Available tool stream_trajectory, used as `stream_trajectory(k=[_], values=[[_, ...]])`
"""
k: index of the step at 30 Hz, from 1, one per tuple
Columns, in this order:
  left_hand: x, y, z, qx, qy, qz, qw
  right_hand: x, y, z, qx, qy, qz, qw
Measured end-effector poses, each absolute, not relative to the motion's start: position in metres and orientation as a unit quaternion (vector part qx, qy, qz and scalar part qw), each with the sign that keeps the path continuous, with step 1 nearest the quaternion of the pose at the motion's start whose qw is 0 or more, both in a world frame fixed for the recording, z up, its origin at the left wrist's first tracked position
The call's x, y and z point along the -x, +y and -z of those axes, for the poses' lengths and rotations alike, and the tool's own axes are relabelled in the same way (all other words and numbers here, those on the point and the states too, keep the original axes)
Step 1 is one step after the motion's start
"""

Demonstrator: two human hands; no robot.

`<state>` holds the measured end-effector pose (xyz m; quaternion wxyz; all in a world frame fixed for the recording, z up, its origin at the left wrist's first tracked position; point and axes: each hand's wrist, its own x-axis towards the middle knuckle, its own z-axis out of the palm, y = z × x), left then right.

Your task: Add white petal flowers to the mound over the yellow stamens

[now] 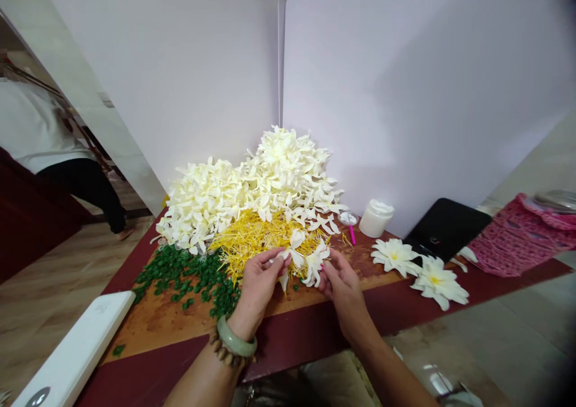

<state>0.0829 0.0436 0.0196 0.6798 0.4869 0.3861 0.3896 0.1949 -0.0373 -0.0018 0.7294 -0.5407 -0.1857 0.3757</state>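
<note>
My left hand point(261, 278), with a jade bangle and a beaded bracelet at its wrist, pinches a white artificial petal piece point(296, 248). Opposite it, my right hand point(342, 278) is closed on another white petal piece point(315, 264). The two pieces are close together; whether they are joined I cannot tell. Right behind the hands spreads a heap of yellow stamens point(256, 239). A large pile of white petal pieces point(283, 173) rises beyond it. Green plastic flower parts point(189, 278) lie scattered to the left of my left hand.
Two finished-looking white flowers point(438, 280) lie at the right near a black tablet-like object point(445, 230). A white jar point(376, 218) and a pink-handled tool point(351, 234) stand behind. A white oblong device point(81, 347) is at left, a pink knitted bag point(517, 239) at right. A person point(49, 125) is beyond.
</note>
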Motion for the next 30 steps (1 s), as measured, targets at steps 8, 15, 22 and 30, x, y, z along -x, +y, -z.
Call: stream_trajectory(k=[8, 15, 22, 30], values=[[-0.086, 0.031, -0.026, -0.568, 0.312, -0.330, 0.686, -0.191, -0.034, -0.002, 0.508, -0.182, -0.399, 0.741], [-0.080, 0.037, -0.024, -0.422, 0.306, -0.377, 0.766, -0.186, -0.040, -0.013, 0.495, -0.168, -0.443, 0.728], [-0.085, 0.033, -0.026, -0.442, 0.314, -0.350, 0.764, -0.179, -0.043, -0.014, 0.500, -0.185, -0.427, 0.731], [-0.084, 0.034, -0.021, -0.460, 0.314, -0.342, 0.757, -0.178, -0.042, -0.010, 0.513, -0.212, -0.422, 0.717]])
